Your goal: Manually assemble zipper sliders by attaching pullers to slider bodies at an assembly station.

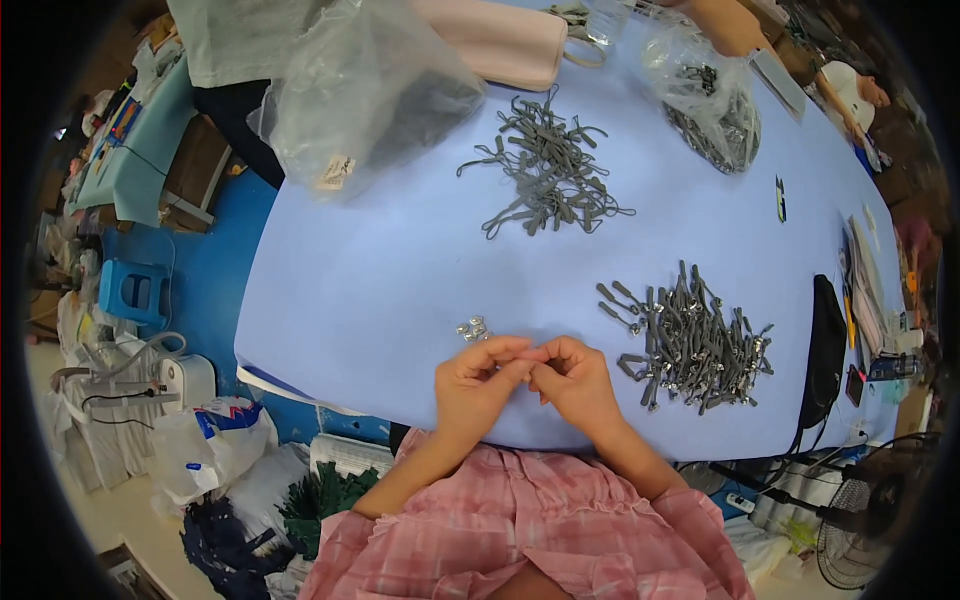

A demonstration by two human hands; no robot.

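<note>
Working at the pale blue table (400, 250), you have a heap of finished grey pulls with metal ends (695, 340) at your right, and a loose pile of bare grey cords (548, 170) farther off, so plenty looks left. A clear bag (365, 95) with a small pale tag lies far left; another bag (712, 100) holds more dark pieces. Your left hand (478, 380) and right hand (572, 378) pinch together on something too small to identify, just beside a few silver clips (473, 328).

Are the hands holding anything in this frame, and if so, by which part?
It cannot be told: the left hand and right hand meet fingertip to fingertip above the pale blue table, and anything pinched between them is too small to identify.
</note>
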